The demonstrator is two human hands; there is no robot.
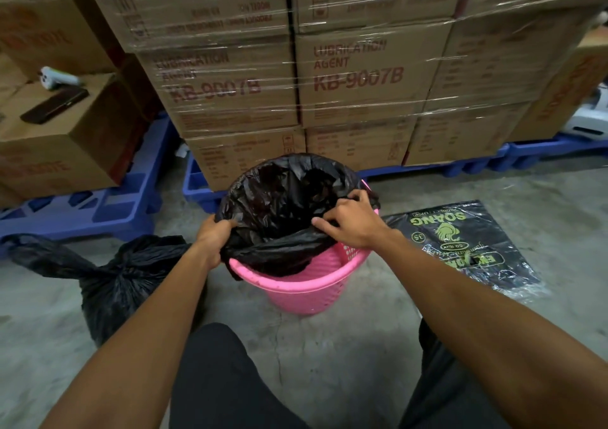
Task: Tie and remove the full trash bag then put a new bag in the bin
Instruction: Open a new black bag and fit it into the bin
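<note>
A pink plastic bin point(306, 288) stands on the concrete floor in front of me. A new black bag point(279, 198) sits open in it, its mouth folded over the far rim while the near edge hangs loose inside the front rim. My left hand point(214, 236) grips the bag's edge at the bin's left side. My right hand point(352, 223) pinches the bag's edge at the right rim. A tied, full black trash bag point(108, 283) rests on the floor to the left of the bin.
A pack of black bags with green print point(460, 247) lies flat on the floor to the right. Shrink-wrapped cardboard boxes point(329, 76) on blue pallets point(98, 208) stand close behind the bin. A phone point(54, 104) lies on a box at the left.
</note>
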